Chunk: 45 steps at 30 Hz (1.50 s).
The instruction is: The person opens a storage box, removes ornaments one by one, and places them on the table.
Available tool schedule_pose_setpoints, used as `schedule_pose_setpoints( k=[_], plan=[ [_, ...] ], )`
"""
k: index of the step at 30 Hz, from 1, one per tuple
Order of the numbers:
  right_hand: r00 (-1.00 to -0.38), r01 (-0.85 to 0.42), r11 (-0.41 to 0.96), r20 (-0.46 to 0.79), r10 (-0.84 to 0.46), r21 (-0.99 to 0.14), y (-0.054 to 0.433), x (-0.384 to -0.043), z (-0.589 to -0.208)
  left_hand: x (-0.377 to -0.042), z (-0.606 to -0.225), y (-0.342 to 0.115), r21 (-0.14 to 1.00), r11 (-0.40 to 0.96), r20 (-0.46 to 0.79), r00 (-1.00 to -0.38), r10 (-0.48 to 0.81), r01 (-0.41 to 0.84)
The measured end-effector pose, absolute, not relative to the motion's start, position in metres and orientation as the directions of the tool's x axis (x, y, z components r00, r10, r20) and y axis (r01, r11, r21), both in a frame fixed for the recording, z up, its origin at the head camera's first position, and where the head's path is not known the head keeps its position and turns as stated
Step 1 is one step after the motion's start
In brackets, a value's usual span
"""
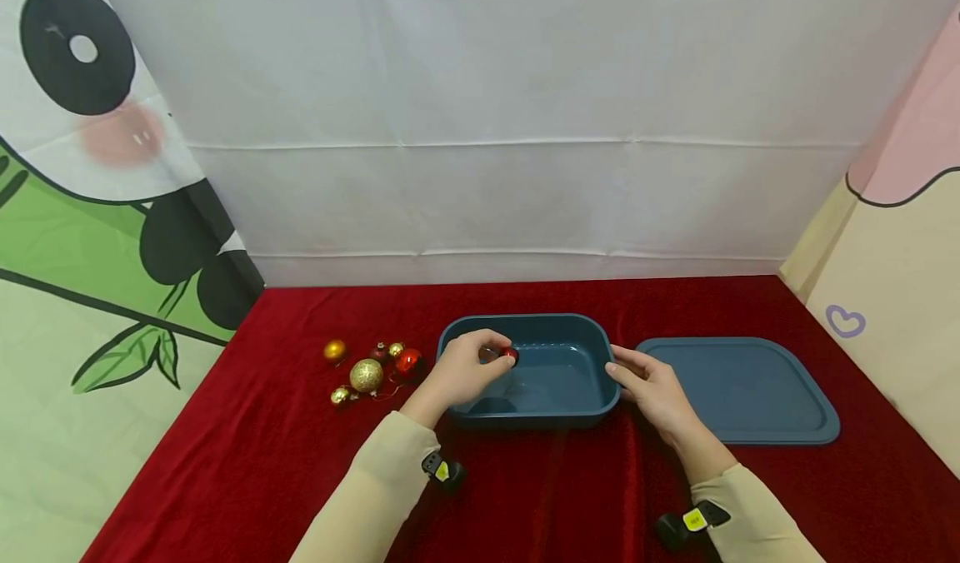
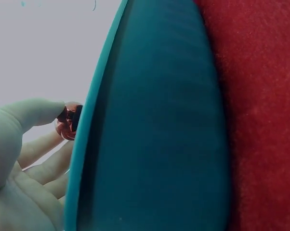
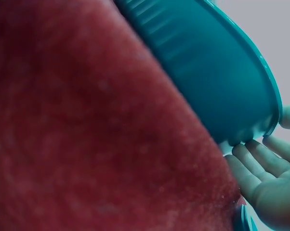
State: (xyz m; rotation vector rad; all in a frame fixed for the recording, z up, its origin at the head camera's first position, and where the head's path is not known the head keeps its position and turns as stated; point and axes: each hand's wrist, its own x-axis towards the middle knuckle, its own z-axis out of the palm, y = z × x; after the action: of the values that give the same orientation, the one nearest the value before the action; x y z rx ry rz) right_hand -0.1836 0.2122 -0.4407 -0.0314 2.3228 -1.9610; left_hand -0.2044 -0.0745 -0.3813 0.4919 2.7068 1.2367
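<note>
My left hand (image 1: 464,371) reaches over the left rim of a blue-grey rectangular box (image 1: 558,380) and pinches a small shiny red bauble (image 1: 510,355) between thumb and fingers, held above the box floor. In the left wrist view the bauble (image 2: 68,126) shows beside the rim, partly hidden by it. My right hand (image 1: 651,392) is at the right end of the box, its fingertips touching the outer wall and its thumb at the rim. The right wrist view shows those fingers (image 3: 260,161) nearly straight against the box wall (image 3: 222,77).
Left of the box lie several Christmas baubles: a large gold glitter one (image 1: 366,376), a red one (image 1: 408,361), an orange-gold one (image 1: 334,350) and smaller ones. A flat blue-grey lid (image 1: 742,388) lies on the right of the red cloth (image 1: 540,488).
</note>
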Motion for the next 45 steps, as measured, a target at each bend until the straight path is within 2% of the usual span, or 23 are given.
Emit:
schedule_pose_setpoints(
  k=[9,18,37,45],
  plan=[
    [-0.995,0.041,0.185,-0.057,-0.079,-0.982,0.211,-0.183,-0.441,-0.199,-0.384,-0.088,0.785,0.576,0.097,-0.965,0.245,0.226],
    [-0.995,0.052,0.196,-0.067,-0.068,-0.979,0.210,-0.182,-0.441,-0.194,-0.385,-0.098,0.842,0.479,0.211,-0.968,0.132,0.249],
    [-0.995,0.050,0.195,-0.065,-0.074,-0.980,0.208,-0.183,-0.441,-0.196,-0.387,-0.135,0.880,0.421,0.263,-0.964,-0.047,0.219],
    [-0.994,0.058,0.218,-0.076,-0.077,-0.974,0.210,-0.182,-0.442,-0.194,-0.388,-0.152,0.912,0.376,0.230,-0.964,-0.132,0.166]
  ],
)
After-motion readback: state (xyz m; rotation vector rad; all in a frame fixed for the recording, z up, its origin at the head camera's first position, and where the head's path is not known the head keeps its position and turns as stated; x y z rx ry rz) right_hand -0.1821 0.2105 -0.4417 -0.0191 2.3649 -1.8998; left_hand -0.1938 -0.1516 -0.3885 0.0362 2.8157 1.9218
